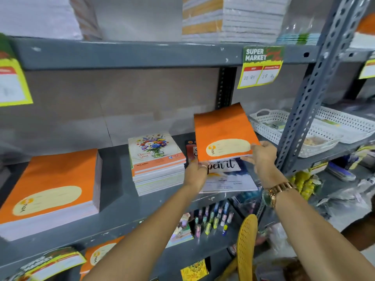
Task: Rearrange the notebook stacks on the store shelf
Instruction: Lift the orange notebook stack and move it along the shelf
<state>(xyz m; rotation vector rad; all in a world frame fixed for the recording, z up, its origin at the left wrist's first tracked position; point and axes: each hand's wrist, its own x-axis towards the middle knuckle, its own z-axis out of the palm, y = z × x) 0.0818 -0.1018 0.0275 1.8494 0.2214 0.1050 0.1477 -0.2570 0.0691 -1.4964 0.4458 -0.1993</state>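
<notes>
Head view: we hold a small bundle of orange notebooks (223, 132) by its near corners, left hand (195, 173) and right hand (261, 157) both pinching it, tilted above the "Open it" notebook (227, 177) at the grey metal shelf's (119, 205) front edge, probably to carry it clear. A tall orange stack (50, 191) and floral stack (157, 161) sit leftward; white baskets (284, 128) occupy the right end.

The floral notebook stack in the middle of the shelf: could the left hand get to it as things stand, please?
Probably yes, once freed. The left hand now grips the orange notebook, but the floral stack sits just to its left, with nothing between them.
</notes>
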